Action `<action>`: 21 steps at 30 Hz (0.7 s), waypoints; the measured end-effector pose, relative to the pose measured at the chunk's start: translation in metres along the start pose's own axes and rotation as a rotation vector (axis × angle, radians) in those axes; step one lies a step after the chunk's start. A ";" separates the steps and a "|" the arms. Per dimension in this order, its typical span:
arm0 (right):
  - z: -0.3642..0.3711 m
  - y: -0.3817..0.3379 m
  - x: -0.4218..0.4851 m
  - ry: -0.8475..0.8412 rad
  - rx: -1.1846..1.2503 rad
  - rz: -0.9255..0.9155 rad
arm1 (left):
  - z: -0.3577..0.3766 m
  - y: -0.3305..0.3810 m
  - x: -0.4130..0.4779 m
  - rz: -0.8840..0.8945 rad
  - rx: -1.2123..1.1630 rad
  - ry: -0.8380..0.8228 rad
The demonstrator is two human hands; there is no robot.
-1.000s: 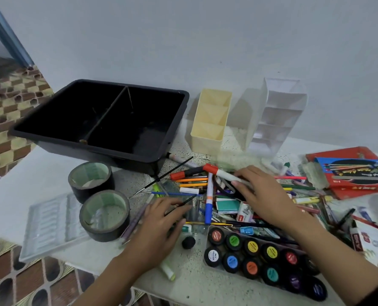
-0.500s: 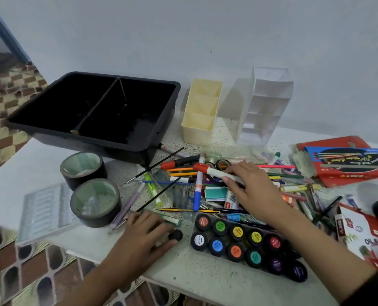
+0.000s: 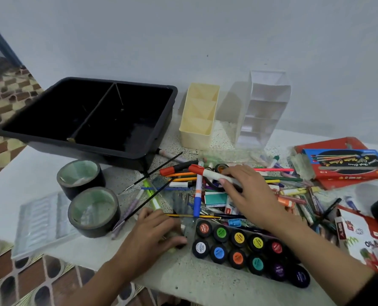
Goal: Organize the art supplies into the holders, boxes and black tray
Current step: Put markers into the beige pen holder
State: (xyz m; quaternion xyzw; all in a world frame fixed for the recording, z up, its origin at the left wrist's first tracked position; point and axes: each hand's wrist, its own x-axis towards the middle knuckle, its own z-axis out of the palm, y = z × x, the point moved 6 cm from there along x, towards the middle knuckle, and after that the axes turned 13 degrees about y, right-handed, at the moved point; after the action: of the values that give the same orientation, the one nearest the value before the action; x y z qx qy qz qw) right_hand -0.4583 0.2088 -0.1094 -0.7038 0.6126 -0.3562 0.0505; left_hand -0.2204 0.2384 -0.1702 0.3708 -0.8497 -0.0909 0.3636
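Observation:
A heap of pens, pencils, brushes and crayons (image 3: 294, 191) lies mid-table. My right hand (image 3: 247, 195) rests on the heap and pinches a white marker with a red cap (image 3: 203, 172) between thumb and fingers. My left hand (image 3: 152, 233) lies near the front edge, left of the poster paint set (image 3: 239, 246). Its fingers and thumb curl round a small pale stick (image 3: 171, 250), which is mostly hidden. The black tray (image 3: 91, 149) with two compartments stands at the back left. A yellow holder (image 3: 197, 133) and a white holder (image 3: 265, 111) stand to its right by the wall.
Two dark tape rolls (image 3: 94, 210) sit left of the heap, beside a clear plastic palette (image 3: 40, 221) that overhangs the table edge. A red pencil box (image 3: 342, 162) and an oil pastel box (image 3: 364, 235) lie at the right. The wall runs close behind.
My left hand has drawn back from the brushes toward the front edge and closed over the small items there. My right hand has stayed on the red-capped marker.

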 end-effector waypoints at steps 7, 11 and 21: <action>0.007 -0.002 0.027 0.075 0.074 0.178 | -0.016 0.002 0.058 -0.288 -0.390 0.042; 0.010 -0.003 0.037 0.121 0.197 0.295 | -0.010 -0.007 0.087 -0.440 -0.490 0.029; 0.009 -0.007 0.091 0.223 0.606 0.573 | 0.024 -0.027 0.123 -0.129 -0.079 -0.206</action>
State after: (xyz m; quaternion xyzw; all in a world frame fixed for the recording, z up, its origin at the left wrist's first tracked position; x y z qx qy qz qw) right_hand -0.4478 0.1259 -0.0721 -0.4159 0.6528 -0.5653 0.2851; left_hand -0.2781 0.1305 -0.1311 0.3985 -0.8528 -0.1851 0.2821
